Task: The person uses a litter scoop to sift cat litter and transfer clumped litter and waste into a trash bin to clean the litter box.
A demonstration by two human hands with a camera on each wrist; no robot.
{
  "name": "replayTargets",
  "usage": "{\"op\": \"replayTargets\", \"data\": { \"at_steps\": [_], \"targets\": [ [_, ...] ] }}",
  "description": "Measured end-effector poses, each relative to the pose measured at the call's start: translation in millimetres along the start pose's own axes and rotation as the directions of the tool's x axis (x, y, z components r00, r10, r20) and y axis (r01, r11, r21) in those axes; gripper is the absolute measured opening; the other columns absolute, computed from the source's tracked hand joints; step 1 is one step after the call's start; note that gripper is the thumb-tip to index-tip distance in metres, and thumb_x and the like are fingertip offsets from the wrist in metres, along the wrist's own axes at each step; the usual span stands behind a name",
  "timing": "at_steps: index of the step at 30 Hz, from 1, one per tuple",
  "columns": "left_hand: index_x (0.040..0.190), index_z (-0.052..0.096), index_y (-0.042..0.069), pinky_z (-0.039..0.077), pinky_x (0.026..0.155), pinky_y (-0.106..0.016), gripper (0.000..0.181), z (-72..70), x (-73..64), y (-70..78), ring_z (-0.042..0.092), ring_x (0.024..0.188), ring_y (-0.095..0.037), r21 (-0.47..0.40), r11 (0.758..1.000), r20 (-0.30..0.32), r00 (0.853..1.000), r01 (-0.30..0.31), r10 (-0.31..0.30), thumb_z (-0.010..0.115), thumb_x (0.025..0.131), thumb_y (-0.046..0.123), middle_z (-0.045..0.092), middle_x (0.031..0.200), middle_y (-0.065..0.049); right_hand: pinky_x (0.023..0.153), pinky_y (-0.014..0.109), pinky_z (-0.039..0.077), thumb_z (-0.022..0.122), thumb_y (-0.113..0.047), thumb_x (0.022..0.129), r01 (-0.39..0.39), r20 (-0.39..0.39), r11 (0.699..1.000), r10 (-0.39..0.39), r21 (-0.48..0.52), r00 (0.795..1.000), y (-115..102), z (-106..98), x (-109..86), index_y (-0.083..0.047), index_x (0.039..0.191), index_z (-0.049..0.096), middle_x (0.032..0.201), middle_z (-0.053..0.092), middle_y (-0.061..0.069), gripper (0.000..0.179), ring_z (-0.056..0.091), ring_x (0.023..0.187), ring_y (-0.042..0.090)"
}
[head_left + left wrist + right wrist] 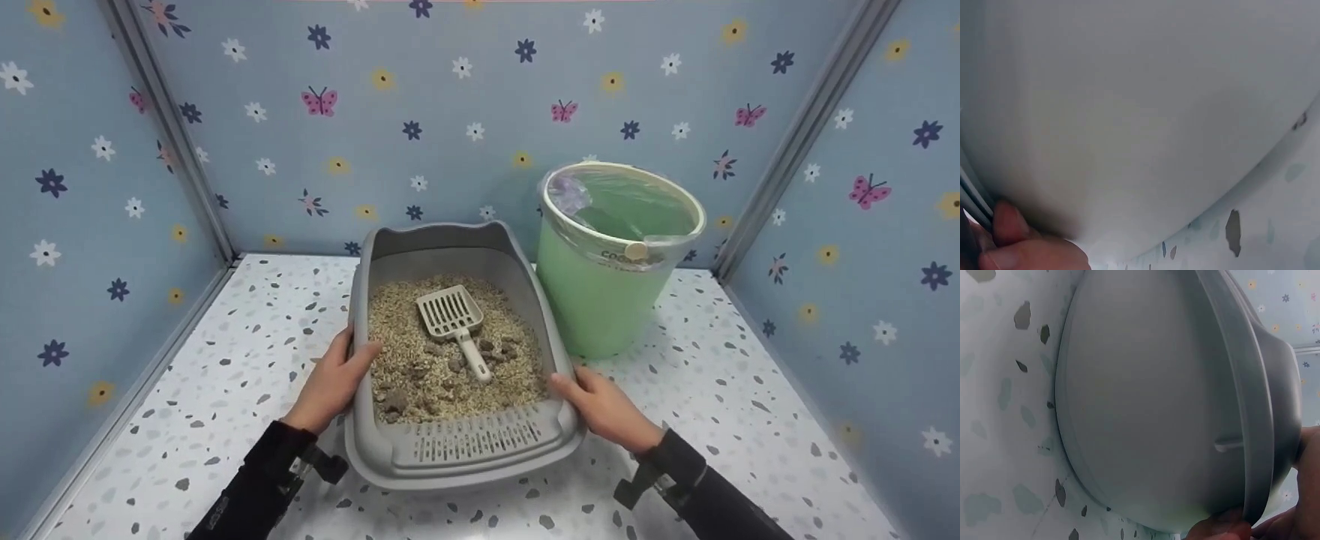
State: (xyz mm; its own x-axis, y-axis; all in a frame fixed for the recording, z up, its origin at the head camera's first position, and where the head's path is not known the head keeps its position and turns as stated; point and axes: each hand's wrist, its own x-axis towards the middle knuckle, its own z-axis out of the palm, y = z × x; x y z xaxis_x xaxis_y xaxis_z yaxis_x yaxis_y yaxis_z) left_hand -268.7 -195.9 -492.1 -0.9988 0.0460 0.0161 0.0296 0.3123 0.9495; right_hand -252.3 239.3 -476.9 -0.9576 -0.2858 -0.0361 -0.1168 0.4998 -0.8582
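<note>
A grey cat litter box (465, 474) stands on the speckled tabletop, its slotted front end toward me. My left hand (334, 384) grips its left rim with the thumb on top. On the right rim my right hand (609, 409) holds on the same way, closer to the front. In both wrist views the curled fingers (1044, 256) show under the rim, against the outer wall. Inside, a beige slotted litter scoop (462, 332) lies on tan litter (397, 337), handle pointing toward me. Dark clumps (395, 401) are scattered around the handle and at the front left.
Close to the box's right side, a light green bin (600, 307) with a cream rim and clear plastic liner stands near the back wall. Flower-patterned panels (450, 202) enclose the back and sides of the speckled tabletop (735, 420).
</note>
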Motion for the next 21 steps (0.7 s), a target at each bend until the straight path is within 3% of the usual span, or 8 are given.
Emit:
{"op": "replayTargets", "data": {
  "at_steps": [4,9,14,17,21],
  "targets": [
    [0.179,0.016,0.010,0.042,0.124,-0.061,0.090,3.2,-3.6,-0.9,0.050,0.146,-0.042,-0.005,1.000,-0.022,1.000,0.006,-0.006,0.060,0.114,0.052,0.032,0.176,-0.028,0.104,0.049,0.059,0.060,-0.047,0.116,-0.002,-0.009,1.000,0.002,-0.022,1.000,-1.4,-0.5,-5.9,0.005,0.161,0.052,0.118,0.078,0.012,0.070,0.074,0.102,0.022],
    [0.176,0.028,0.011,0.055,0.106,-0.054,0.083,6.6,-3.6,-0.6,0.062,0.124,-0.040,0.001,1.000,-0.057,0.998,0.007,-0.007,0.062,0.113,0.052,0.050,0.160,-0.028,0.113,0.057,0.054,0.061,-0.047,0.115,-0.012,-0.020,0.998,0.011,-0.063,1.000,-1.1,-2.2,-7.1,0.004,0.160,0.054,0.129,0.076,0.015,0.068,0.073,0.116,0.026],
    [0.175,0.029,0.014,0.057,0.105,-0.055,0.079,7.5,-2.2,-1.2,0.063,0.122,-0.040,0.016,1.000,-0.049,0.999,0.010,-0.009,0.060,0.114,0.052,0.052,0.156,-0.027,0.109,0.061,0.056,0.057,-0.052,0.116,0.005,0.006,0.969,-0.004,-0.246,1.000,-8.7,-14.7,-5.5,0.007,0.157,0.056,0.133,0.074,0.024,0.071,0.072,0.123,0.038],
    [0.175,0.029,0.016,0.056,0.106,-0.057,0.080,6.7,-1.4,-2.2,0.063,0.123,-0.041,0.031,0.999,-0.047,0.999,0.017,-0.016,0.059,0.113,0.055,0.051,0.157,-0.027,0.101,0.060,0.060,0.057,-0.059,0.114,0.014,-0.031,0.926,-0.027,-0.377,0.999,-28.3,-27.8,-1.6,0.011,0.159,0.049,0.122,0.076,0.023,0.085,0.075,0.108,0.036],
    [0.174,0.031,0.016,0.061,0.096,-0.050,0.081,5.4,-1.7,-3.2,0.066,0.115,-0.038,0.047,0.999,-0.065,0.998,0.023,-0.020,0.059,0.112,0.060,0.055,0.150,-0.027,0.083,0.048,0.060,0.067,-0.059,0.109,0.040,-0.088,0.882,-0.092,-0.469,0.992,-69.0,-39.8,10.2,0.011,0.155,0.053,0.091,0.067,0.005,0.085,0.064,0.077,0.020]
  ]
}}
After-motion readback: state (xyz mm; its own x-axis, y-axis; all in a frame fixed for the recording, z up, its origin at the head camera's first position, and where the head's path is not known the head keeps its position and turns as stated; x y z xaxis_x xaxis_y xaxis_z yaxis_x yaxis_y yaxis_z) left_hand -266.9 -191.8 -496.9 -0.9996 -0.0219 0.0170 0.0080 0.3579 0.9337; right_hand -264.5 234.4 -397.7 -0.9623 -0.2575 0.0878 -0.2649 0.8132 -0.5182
